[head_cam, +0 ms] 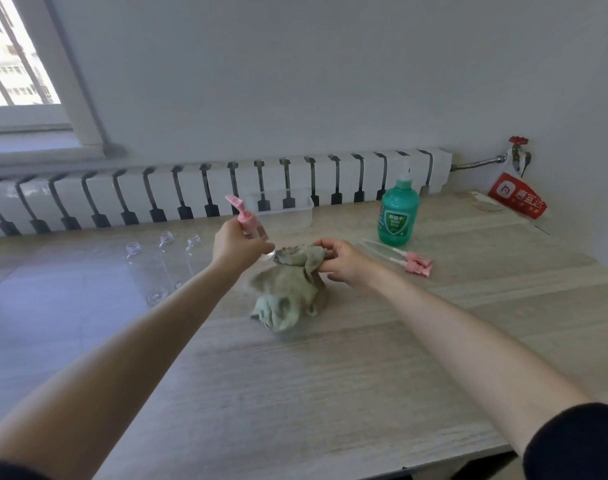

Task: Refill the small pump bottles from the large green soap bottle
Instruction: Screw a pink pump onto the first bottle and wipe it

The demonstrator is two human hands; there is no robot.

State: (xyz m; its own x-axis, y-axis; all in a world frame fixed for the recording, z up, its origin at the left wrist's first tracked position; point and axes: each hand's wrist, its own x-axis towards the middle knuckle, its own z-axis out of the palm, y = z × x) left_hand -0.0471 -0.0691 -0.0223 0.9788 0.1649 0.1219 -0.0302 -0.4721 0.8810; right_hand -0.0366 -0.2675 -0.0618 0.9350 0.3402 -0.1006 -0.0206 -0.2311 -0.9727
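**While one hand lifts a small pump bottle, the other brings a cloth to its base**

Seen from the person's own head, looking down along two bare forearms, a pale wooden table (330, 375) runs beside a white wall; a window (15, 57) sits at far left, and a long white radiator (191, 192) lines the wall behind the table.

On the left of the table three clear bottles (166, 239) lie on their sides, open necks pointing away; they are close together, and well apart from the soap.

Next comes the left hand (235, 245), raised above the table with its fingers curled round a small pump bottle (245, 218); the bottle is tilted, its pink pump head up and away; its clear lower end points right.

Behind that hand a clear plastic tray (281, 209) sits at the table's far edge.

At centre a crumpled grey-green cloth (288, 289) rests partly on the table; its upper fold is lifted and meets the small bottle's lower end.

The right hand (340, 259) pinches that fold between thumb and fingers.

Further right, the large green soap bottle (398, 216) stands upright near the radiator, untouched by either hand; just in front of it, pink pump heads (416, 265) with their tubes lie flat.

At far right a red bag (517, 195) rests against the wall, under a red valve (518, 140).
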